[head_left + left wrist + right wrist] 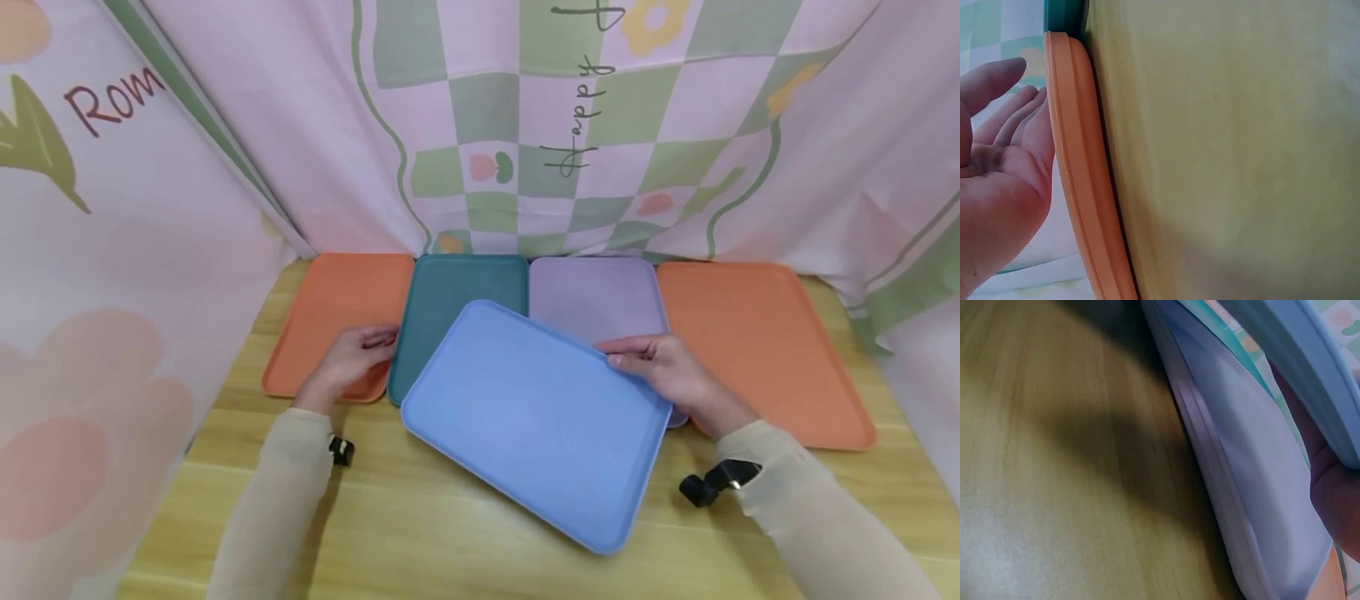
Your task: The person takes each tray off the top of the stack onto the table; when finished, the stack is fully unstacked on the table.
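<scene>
My right hand (667, 371) pinches the far right edge of a blue tray (536, 425), thumb on top. That tray is held at a slant over the front parts of a green tray (465, 283) and a purple tray (592, 292); in the right wrist view its blue rim (1310, 369) is raised above the purple tray (1241, 437). Over the left orange tray (337, 308), beside the green one, is my left hand (352, 362). Its fingers are loosely bent and hold nothing; the left wrist view shows the bare palm (1010, 162) near the orange rim (1079, 150).
Another orange tray (757, 350) lies at the right end of the row. The trays lie side by side on a wooden table (360, 533), close against a checkered curtain (555, 108) at the back. A printed cloth (112, 292) hangs on the left.
</scene>
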`<action>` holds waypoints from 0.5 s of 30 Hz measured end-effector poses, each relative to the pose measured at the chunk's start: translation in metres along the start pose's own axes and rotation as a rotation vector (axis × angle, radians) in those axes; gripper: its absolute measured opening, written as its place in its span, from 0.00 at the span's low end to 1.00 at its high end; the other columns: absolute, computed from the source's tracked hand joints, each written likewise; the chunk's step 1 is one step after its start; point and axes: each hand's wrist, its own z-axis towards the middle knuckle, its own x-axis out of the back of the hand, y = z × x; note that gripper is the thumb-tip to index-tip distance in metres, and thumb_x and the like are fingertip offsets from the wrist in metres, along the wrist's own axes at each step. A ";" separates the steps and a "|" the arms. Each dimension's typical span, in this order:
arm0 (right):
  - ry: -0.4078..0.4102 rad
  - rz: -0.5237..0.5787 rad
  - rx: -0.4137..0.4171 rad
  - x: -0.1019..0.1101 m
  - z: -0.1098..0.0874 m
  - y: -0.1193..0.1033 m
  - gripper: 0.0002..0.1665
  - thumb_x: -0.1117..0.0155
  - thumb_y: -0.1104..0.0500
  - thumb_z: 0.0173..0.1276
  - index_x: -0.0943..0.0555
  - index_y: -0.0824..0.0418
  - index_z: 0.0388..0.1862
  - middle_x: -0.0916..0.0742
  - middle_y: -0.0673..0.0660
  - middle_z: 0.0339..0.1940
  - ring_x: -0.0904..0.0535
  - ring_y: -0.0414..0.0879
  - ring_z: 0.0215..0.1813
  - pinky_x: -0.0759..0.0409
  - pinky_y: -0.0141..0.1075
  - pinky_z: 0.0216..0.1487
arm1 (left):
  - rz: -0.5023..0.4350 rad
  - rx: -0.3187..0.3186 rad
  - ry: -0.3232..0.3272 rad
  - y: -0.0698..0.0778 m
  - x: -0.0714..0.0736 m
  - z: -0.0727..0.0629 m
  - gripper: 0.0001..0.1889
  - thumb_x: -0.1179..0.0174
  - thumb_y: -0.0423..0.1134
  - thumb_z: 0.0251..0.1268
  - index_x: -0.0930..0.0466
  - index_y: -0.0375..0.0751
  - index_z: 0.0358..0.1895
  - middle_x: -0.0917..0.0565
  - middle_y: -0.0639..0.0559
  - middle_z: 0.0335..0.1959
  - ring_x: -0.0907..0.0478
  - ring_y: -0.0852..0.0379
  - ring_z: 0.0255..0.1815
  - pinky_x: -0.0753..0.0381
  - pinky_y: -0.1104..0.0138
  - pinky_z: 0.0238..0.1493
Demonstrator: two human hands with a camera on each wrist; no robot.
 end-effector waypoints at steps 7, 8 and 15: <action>-0.049 -0.005 0.023 -0.001 -0.003 0.003 0.20 0.34 0.60 0.81 0.14 0.68 0.66 0.09 0.68 0.60 0.11 0.34 0.46 0.11 0.30 0.45 | 0.006 0.008 0.000 0.000 0.000 0.001 0.28 0.40 0.33 0.81 0.30 0.30 0.79 0.27 0.32 0.79 0.31 0.37 0.83 0.27 0.47 0.81; -0.056 -0.010 0.029 -0.001 -0.003 0.003 0.20 0.34 0.60 0.81 0.14 0.68 0.65 0.09 0.68 0.59 0.11 0.34 0.46 0.11 0.29 0.46 | 0.004 0.009 0.000 0.000 0.000 0.001 0.28 0.40 0.33 0.81 0.30 0.30 0.79 0.27 0.31 0.79 0.31 0.37 0.83 0.27 0.46 0.81; -0.116 0.004 0.062 -0.006 -0.005 0.001 0.18 0.35 0.61 0.81 0.12 0.67 0.63 0.08 0.67 0.56 0.10 0.34 0.49 0.11 0.29 0.47 | -0.011 0.020 -0.005 0.000 0.001 0.001 0.29 0.40 0.33 0.81 0.31 0.30 0.80 0.28 0.32 0.79 0.32 0.37 0.83 0.28 0.46 0.81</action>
